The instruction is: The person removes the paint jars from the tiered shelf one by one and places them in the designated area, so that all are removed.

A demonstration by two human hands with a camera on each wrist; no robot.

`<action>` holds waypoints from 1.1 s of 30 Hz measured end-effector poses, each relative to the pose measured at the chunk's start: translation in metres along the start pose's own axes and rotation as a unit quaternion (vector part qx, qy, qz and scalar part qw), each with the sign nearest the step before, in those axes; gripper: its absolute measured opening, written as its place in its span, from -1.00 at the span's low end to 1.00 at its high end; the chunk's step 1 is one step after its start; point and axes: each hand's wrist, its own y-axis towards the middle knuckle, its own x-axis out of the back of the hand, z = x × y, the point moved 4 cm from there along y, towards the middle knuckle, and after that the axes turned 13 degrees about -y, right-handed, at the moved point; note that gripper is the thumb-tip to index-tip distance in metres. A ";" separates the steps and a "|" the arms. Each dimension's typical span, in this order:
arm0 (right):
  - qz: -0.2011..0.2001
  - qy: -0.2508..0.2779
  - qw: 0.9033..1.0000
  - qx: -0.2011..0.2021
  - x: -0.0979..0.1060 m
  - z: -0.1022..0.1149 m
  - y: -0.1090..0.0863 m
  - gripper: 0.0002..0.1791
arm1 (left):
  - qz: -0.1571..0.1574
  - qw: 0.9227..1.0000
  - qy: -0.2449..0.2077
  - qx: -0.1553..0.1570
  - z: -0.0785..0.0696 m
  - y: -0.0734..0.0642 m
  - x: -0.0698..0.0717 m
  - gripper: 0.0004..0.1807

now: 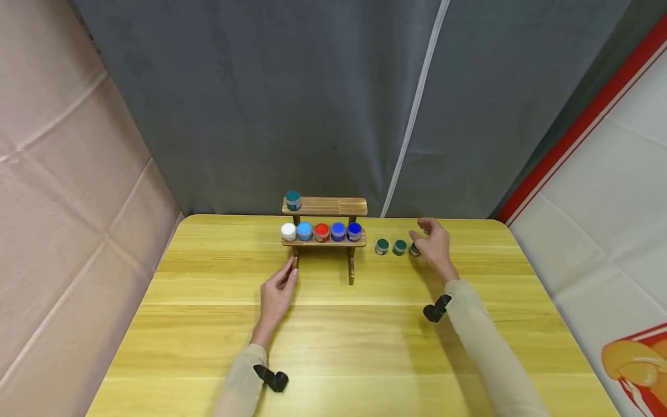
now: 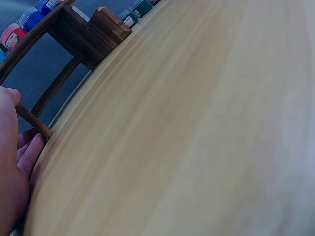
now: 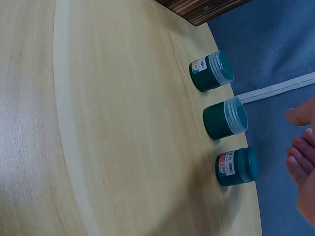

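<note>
A two-tier wooden rack (image 1: 325, 205) stands at the back of the table. My left hand (image 1: 276, 295) holds its front left leg (image 2: 34, 120), thumb on one side and fingers on the other. On the lower shelf sit a white paint jar (image 1: 289, 231), a light blue one (image 1: 304, 231), a red one (image 1: 322, 233) and two blue ones. One teal paint jar (image 1: 293, 200) stands at the upper shelf's left end. Right of the rack, three green paint jars (image 3: 236, 167) stand in a row. Above the rightmost, my right hand (image 1: 435, 246) hovers with loosely bent fingers, holding nothing.
The yellow wooden table (image 1: 344, 347) ends at a grey curtain (image 1: 250, 116) just behind the rack. A pale padded wall (image 1: 78, 202) rises on the left, a white panel with a red border (image 1: 589, 127) on the right.
</note>
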 end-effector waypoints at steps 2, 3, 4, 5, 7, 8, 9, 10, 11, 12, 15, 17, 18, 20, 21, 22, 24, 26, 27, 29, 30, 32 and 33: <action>-0.001 -0.001 1.000 0.004 0.001 0.002 0.001 -0.57 | 0.000 1.000 -0.001 -0.001 0.003 0.001 0.000 -0.61; -0.003 0.000 1.000 0.005 0.001 0.004 0.001 -0.56 | 0.001 1.000 -0.003 -0.004 0.003 0.001 0.000 -0.61; -0.004 -0.001 1.000 0.007 0.001 0.005 0.001 -0.57 | 0.000 1.000 -0.003 -0.007 0.006 0.002 0.000 -0.61; -0.006 -0.001 1.000 0.008 0.001 0.006 0.002 -0.57 | -0.001 1.000 -0.003 -0.009 0.010 0.003 0.001 -0.61; -0.010 0.002 1.000 0.011 0.001 0.009 0.003 -0.57 | 0.000 1.000 -0.002 -0.015 0.019 0.006 0.001 -0.61; -0.012 0.002 1.000 0.012 0.001 0.010 0.003 -0.57 | 0.001 1.000 -0.001 -0.017 0.023 0.007 0.002 -0.60; -0.015 0.003 1.000 0.014 0.000 0.012 0.004 -0.56 | 0.002 1.000 0.001 -0.019 0.026 0.008 0.002 -0.60; -0.016 0.004 1.000 0.017 0.000 0.014 0.005 -0.57 | 0.002 1.000 0.001 -0.018 0.032 0.009 0.002 -0.60; -0.018 0.007 1.000 0.020 0.000 0.016 0.005 -0.56 | 0.003 1.000 0.000 -0.019 0.034 0.010 0.003 -0.60; -0.019 0.008 1.000 0.022 0.000 0.018 0.006 -0.56 | 0.004 1.000 -0.001 -0.019 0.035 0.010 0.003 -0.60; -0.022 0.009 0.999 0.033 -0.001 0.025 0.008 -0.55 | 0.007 1.000 -0.006 -0.020 0.036 0.010 0.005 -0.60; -0.025 0.010 0.999 0.041 -0.001 0.029 0.009 -0.55 | 0.009 1.000 -0.008 -0.021 0.037 0.010 0.006 -0.60; -0.027 0.009 0.999 0.044 -0.002 0.031 0.010 -0.55 | 0.011 1.000 -0.008 -0.021 0.036 0.010 0.006 -0.59; -0.031 0.013 0.998 0.050 -0.002 0.036 0.010 -0.56 | 0.015 1.000 -0.007 -0.022 0.036 0.010 0.006 -0.59; -0.033 0.013 0.998 0.052 -0.003 0.038 0.009 -0.57 | 0.016 1.000 -0.007 -0.022 0.035 0.009 0.006 -0.58; -0.035 0.015 0.998 0.054 -0.003 0.040 0.009 -0.57 | 0.015 1.000 -0.009 -0.022 0.029 0.008 0.006 -0.58; -0.039 0.019 0.997 0.056 -0.004 0.044 0.008 -0.57 | 0.013 1.000 -0.008 -0.023 0.018 0.005 0.005 -0.59; -0.042 0.026 0.997 0.058 -0.004 0.048 0.007 -0.56 | 0.011 1.000 -0.005 -0.023 0.009 0.003 0.003 -0.60; -0.043 0.026 0.997 0.059 -0.005 0.050 0.006 -0.56 | 0.009 1.000 -0.005 -0.023 0.003 0.001 0.002 -0.60; -0.046 0.031 0.997 0.061 -0.005 0.054 0.005 -0.56 | 0.007 1.000 -0.005 -0.022 -0.002 0.000 0.002 -0.61; -0.048 0.034 0.996 0.063 -0.005 0.056 0.004 -0.56 | 0.007 1.000 -0.005 -0.022 -0.002 0.000 0.002 -0.61; -0.052 0.038 0.996 0.067 -0.005 0.061 0.004 -0.56 | 0.007 1.000 -0.008 -0.023 -0.003 0.000 0.002 -0.61; -0.055 0.038 0.995 0.069 -0.006 0.063 0.003 -0.56 | 0.007 1.000 -0.010 -0.023 -0.004 0.000 0.002 -0.61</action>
